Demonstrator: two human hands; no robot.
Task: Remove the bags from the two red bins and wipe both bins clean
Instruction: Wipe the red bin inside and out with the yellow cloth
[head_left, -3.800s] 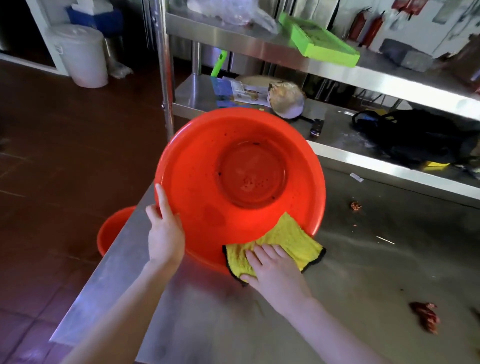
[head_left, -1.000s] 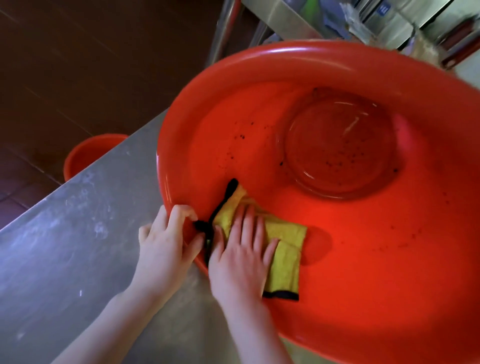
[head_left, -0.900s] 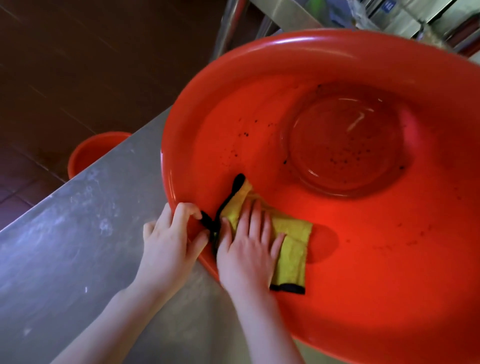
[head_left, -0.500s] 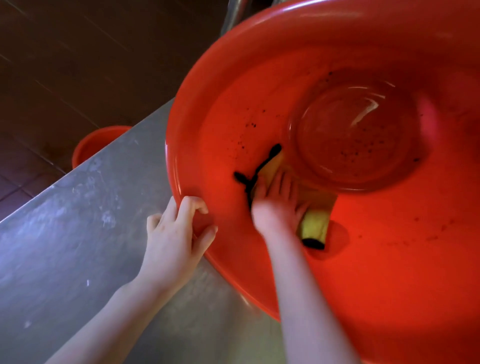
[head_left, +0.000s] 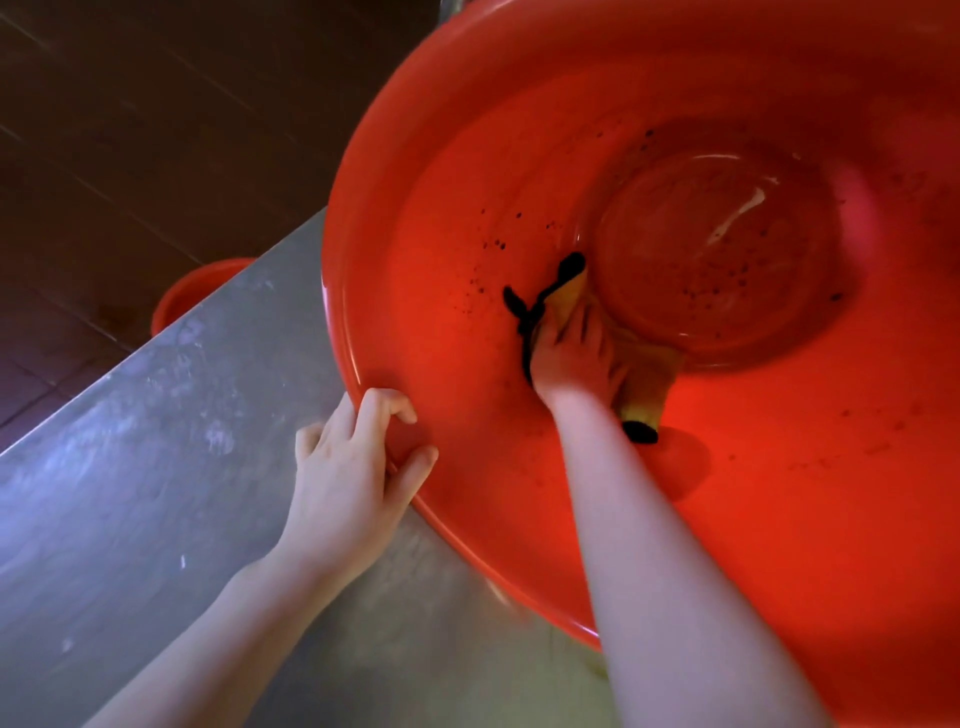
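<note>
Within the last second the right hand has carried the yellow cloth away from the rim, where it worked just beside the left hand, and up the inner wall of the red bin to the edge of its round base. Its fingers lie flat and close together, pressing the bunched cloth to the plastic. The left hand has stayed put, fingers curled over the rim and thumb on the inside, holding the bin tilted on the worktop. That puts the wipe mid-way, I judge: the lower wall looks passed over, but dark specks dot the wall left of the cloth and the base beyond it. No bag shows in this bin. The second red bin sits on the floor past the worktop's left edge, mostly hidden — whether it is cleaned cannot be told. The tilted bin stands close to that edge, so the left grip matters; inside, the cloth has free room on every side.
</note>
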